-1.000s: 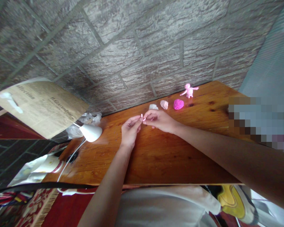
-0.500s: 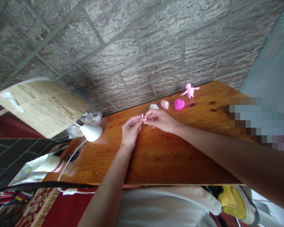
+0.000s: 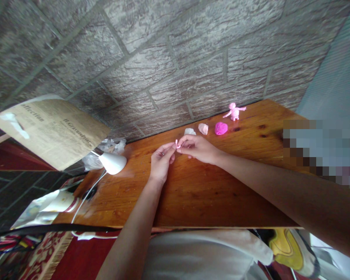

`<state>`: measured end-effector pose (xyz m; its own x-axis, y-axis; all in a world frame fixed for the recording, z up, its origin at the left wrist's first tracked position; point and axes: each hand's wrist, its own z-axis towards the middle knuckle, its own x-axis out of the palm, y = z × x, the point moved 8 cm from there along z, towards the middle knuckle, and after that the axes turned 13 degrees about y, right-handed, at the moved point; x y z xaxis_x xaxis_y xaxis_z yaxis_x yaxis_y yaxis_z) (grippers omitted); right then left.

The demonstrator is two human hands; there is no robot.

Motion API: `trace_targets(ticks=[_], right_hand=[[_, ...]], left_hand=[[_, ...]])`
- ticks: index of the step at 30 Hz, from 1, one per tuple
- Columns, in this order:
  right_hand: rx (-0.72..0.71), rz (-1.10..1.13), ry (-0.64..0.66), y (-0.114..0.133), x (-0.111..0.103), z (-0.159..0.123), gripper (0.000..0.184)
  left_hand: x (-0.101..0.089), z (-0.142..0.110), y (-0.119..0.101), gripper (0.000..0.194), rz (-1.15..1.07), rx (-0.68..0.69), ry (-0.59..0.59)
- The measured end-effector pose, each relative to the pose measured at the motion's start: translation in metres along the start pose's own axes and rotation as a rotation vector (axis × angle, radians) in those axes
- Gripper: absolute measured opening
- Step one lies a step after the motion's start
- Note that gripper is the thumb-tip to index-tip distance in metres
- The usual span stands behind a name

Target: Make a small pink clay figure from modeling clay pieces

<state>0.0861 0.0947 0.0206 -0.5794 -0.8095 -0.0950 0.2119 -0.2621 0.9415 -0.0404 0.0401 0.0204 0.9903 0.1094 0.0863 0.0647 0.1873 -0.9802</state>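
My left hand point(image 3: 161, 161) and my right hand point(image 3: 198, 148) meet fingertip to fingertip above the wooden table point(image 3: 210, 194). Between them they pinch a small pale pink piece of clay point(image 3: 177, 144). Both hands are closed on it. Behind my right hand lie a whitish clay lump point(image 3: 189, 132), a pale pink lump point(image 3: 203, 128) and a bright magenta lump point(image 3: 221, 128). A small pink clay figure point(image 3: 235, 111) with outstretched arms stands near the wall.
A white lamp head point(image 3: 112, 163) with its cable lies at the table's left end beside crumpled clear plastic point(image 3: 111, 146). A printed paper bag point(image 3: 51, 130) hangs at the left. The stone wall point(image 3: 163, 58) runs behind the table. A yellow shoe point(image 3: 291, 245) shows below.
The hands have stayed together on the small clay piece; the fingertips shifted slightly around it. Nothing else on the table has moved.
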Motion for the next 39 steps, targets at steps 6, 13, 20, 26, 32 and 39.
trace_targets(ticks=[6, 13, 20, 26, 32, 39], right_hand=[[0.009, 0.020, 0.002, -0.002, 0.000, 0.000, 0.020], [0.012, 0.037, -0.006, -0.003, 0.000, 0.000, 0.018], [0.114, 0.082, -0.135, -0.009, -0.009, -0.001, 0.030], [0.127, 0.190, -0.188, -0.006, -0.011, -0.001, 0.014], [0.019, 0.200, -0.086, 0.004, -0.008, 0.001, 0.036], [-0.012, 0.222, -0.021, 0.006, -0.003, 0.003, 0.035]], left_hand=[[0.002, 0.000, 0.000, 0.037, -0.018, -0.006, 0.023], [0.002, 0.000, 0.000, 0.037, -0.027, -0.017, 0.014], [-0.001, -0.001, 0.001, 0.038, -0.017, -0.022, -0.010], [0.003, -0.001, 0.003, 0.037, -0.007, -0.031, 0.040], [0.010, -0.001, 0.012, 0.035, -0.131, -0.165, 0.153], [0.019, -0.005, 0.017, 0.028, -0.328, -0.285, 0.255]])
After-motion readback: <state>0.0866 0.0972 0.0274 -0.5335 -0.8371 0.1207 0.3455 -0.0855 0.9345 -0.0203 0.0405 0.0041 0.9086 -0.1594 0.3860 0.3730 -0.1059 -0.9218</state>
